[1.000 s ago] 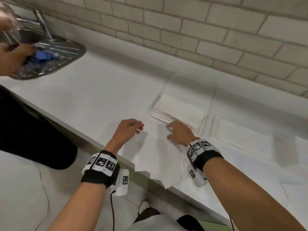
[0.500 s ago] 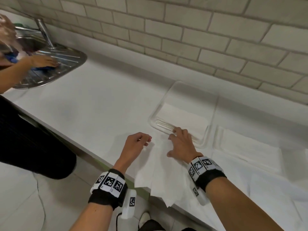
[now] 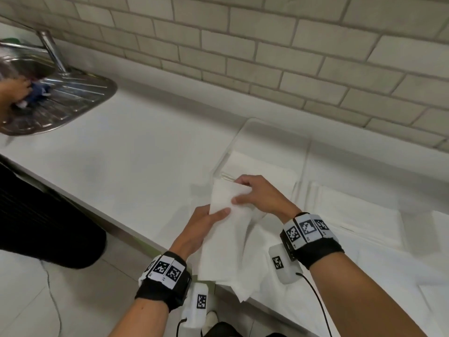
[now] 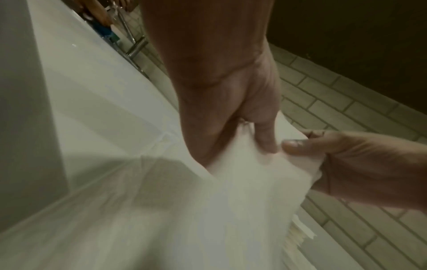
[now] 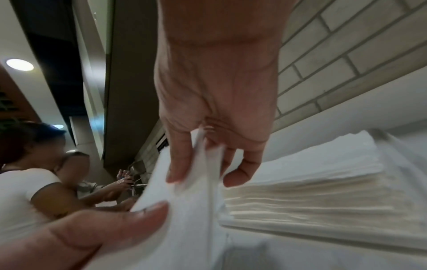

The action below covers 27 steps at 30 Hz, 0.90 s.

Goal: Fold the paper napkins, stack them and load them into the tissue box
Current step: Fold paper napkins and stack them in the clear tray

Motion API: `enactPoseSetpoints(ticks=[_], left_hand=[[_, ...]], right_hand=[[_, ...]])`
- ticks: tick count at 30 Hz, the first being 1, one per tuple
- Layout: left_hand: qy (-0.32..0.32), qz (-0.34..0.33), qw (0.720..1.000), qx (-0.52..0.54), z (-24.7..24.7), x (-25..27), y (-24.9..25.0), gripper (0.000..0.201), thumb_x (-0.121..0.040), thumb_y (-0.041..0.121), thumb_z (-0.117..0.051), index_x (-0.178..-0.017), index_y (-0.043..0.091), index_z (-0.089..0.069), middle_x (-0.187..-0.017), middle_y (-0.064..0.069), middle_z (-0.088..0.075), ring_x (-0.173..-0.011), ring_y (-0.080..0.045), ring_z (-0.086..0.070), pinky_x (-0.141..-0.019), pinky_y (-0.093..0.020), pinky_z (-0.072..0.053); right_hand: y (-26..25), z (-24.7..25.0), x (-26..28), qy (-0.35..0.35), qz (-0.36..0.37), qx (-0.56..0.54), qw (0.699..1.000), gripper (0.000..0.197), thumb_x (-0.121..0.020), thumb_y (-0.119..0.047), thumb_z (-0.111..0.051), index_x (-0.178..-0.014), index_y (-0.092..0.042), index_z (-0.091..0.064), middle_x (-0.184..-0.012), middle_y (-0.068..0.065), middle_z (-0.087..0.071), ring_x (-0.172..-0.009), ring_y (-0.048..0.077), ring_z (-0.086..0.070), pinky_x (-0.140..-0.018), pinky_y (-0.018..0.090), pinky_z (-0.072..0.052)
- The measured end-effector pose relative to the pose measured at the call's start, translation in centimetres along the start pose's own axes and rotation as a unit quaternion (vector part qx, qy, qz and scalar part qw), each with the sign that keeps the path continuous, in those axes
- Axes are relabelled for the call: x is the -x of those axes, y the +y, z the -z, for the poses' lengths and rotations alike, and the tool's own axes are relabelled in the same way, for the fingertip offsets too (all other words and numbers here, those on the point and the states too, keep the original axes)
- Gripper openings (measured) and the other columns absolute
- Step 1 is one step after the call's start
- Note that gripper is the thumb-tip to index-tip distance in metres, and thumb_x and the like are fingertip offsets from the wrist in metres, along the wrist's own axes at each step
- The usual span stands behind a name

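A white paper napkin point(image 3: 228, 229) is lifted off the counter's front edge, held by both hands. My left hand point(image 3: 206, 220) pinches its left side, thumb on top. My right hand point(image 3: 252, 195) grips its upper edge, thumb and fingers on either side of the sheet point(image 5: 191, 191). In the left wrist view the napkin point(image 4: 231, 182) bunches between both hands. Just behind sits the clear tissue box point(image 3: 243, 132) with folded napkins point(image 3: 262, 166) stacked inside. More flat napkins point(image 3: 352, 210) lie to the right.
A steel sink drainboard point(image 3: 73, 100) with a tap point(image 3: 52, 51) is at the far left, where another person's hand point(image 3: 12, 91) wipes with a blue cloth. That person stands close on the left. A tiled wall point(image 3: 267, 45) backs the white counter point(image 3: 126, 154).
Both hands rested on the napkin lying flat a second ago. They have since pinched it and lifted it up off the counter, the hands coming closer together.
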<state>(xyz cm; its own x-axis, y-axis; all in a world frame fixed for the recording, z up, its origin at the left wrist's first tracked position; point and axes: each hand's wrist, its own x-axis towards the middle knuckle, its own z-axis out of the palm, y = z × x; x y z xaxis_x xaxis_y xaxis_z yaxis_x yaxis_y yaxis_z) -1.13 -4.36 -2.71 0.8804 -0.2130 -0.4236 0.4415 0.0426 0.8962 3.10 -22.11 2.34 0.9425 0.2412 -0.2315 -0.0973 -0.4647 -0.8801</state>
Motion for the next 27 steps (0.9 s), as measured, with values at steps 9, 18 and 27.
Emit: enactPoseSetpoints(ticks=[9, 18, 27], left_hand=[[0.207, -0.075, 0.975, -0.023, 6.1, 0.5, 3.3, 0.021, -0.09, 0.016, -0.065, -0.11, 0.011, -0.067, -0.09, -0.002, -0.071, -0.079, -0.02, -0.067, -0.065, -0.03, -0.052], [0.21, -0.05, 0.976, 0.008, 5.8, 0.7, 2.5, 0.016, -0.093, 0.023, -0.062, -0.103, 0.013, -0.069, -0.093, -0.003, -0.073, -0.087, -0.025, -0.069, -0.071, -0.034, -0.053], [0.285, -0.141, 0.944, 0.083, 7.1, 0.2, 3.1, 0.017, -0.094, 0.016, -0.06, -0.11, 0.019, -0.066, -0.102, 0.005, -0.071, -0.1, -0.019, -0.067, -0.09, -0.035, -0.051]], right_hand=[[3.7, -7.0, -2.0, 0.067, -0.13, 0.23, 0.962, 0.056, -0.083, -0.039, -0.067, -0.126, -0.006, -0.054, -0.129, 0.01, -0.055, -0.119, 0.028, -0.052, -0.096, 0.036, -0.045], [3.4, -8.8, -2.9, 0.069, -0.179, 0.262, 0.946, 0.052, -0.074, -0.035, -0.075, -0.115, -0.01, -0.055, -0.128, 0.009, -0.042, -0.123, 0.031, -0.04, -0.096, 0.042, -0.044], [4.0, -6.2, -1.5, 0.121, -0.091, 0.049, 0.987, 0.02, -0.067, -0.026, -0.065, -0.084, -0.024, -0.055, -0.081, -0.004, -0.068, -0.078, 0.02, -0.064, -0.088, 0.044, -0.05]])
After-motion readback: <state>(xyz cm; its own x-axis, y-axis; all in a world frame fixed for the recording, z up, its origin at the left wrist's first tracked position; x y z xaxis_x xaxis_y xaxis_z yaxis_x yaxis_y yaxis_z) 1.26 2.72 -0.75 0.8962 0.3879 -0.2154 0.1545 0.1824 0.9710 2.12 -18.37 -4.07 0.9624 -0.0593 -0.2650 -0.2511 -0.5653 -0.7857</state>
